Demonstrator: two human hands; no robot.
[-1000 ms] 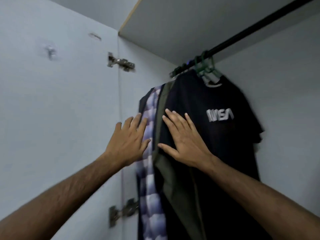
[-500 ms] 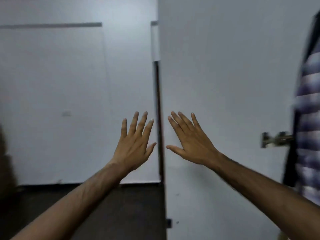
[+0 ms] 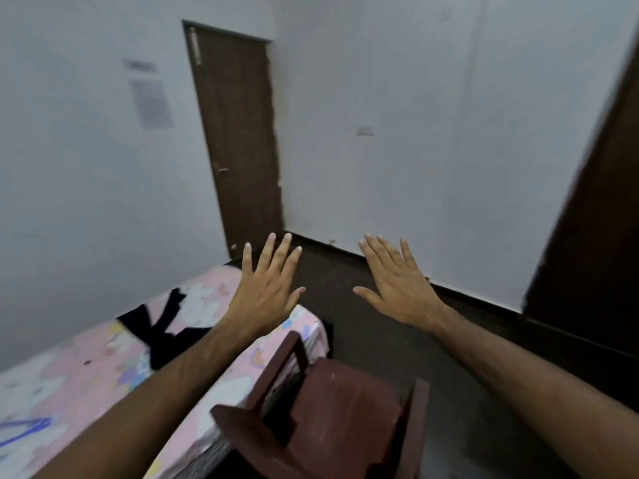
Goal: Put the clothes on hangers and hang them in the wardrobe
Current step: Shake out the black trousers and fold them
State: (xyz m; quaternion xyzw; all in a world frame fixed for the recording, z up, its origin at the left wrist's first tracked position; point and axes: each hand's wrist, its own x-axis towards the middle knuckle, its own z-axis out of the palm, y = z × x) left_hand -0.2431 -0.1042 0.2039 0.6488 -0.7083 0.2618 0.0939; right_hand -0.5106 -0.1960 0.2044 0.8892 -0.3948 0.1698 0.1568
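A black garment lies spread on the bed, which has a pink patterned sheet, at the lower left. A blue hanger lies on the sheet near the left edge of the view. My left hand is held out in the air above the bed's foot, fingers straight and spread, holding nothing. My right hand is held out over the dark floor in the same way, also empty. The wardrobe's dark door fills the right edge; the hung clothes are out of view.
A dark red wooden chair stands right below my arms, beside the bed's foot. A brown room door is shut in the far wall. White walls enclose the corner, and dark floor runs between bed and wardrobe.
The view has swung left, away from the wardrobe and its hung shirts, to the bed and room door. Both hands left the hanging clothes and stay spread and empty.
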